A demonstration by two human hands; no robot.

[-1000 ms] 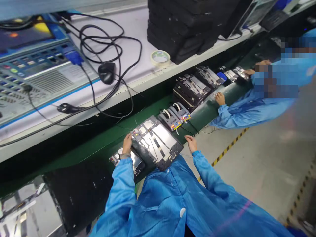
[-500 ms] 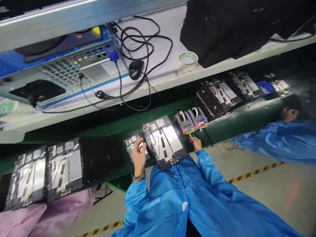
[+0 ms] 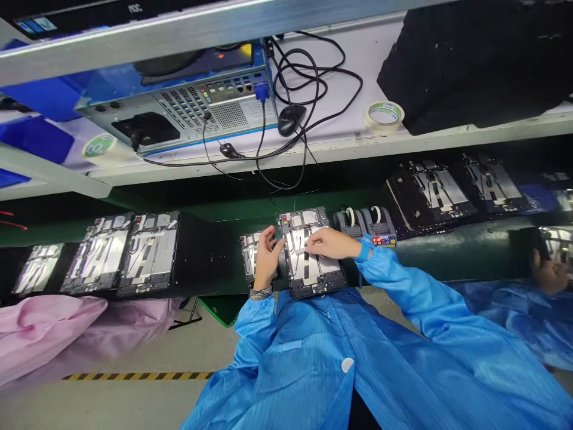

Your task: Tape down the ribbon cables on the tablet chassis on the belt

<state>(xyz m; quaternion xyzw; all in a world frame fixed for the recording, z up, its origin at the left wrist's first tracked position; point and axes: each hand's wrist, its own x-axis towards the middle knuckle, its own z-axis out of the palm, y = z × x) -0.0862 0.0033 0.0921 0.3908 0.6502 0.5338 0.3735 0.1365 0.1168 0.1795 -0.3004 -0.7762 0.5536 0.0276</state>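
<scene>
currently: right hand (image 3: 329, 243) flat and open on a metal tablet frame (image 3: 308, 254) at the front edge of the green bench (image 3: 452, 248); left hand (image 3: 267, 258) open, fingers apart, over a second frame (image 3: 249, 257) just beside it; "aoc" readable on a monitor (image 3: 135, 8) overhead.

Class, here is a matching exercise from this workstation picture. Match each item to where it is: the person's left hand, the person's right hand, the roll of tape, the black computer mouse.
Column 1
1. Left hand
2. Right hand
3. Roll of tape
4. Black computer mouse

Column 2
A. Beside the black stack
B. On the larger tablet frame
C. Among the black cables
D. On the smaller panel

Pairs: 1-D, 2-B, 3-A, 4-C
</scene>
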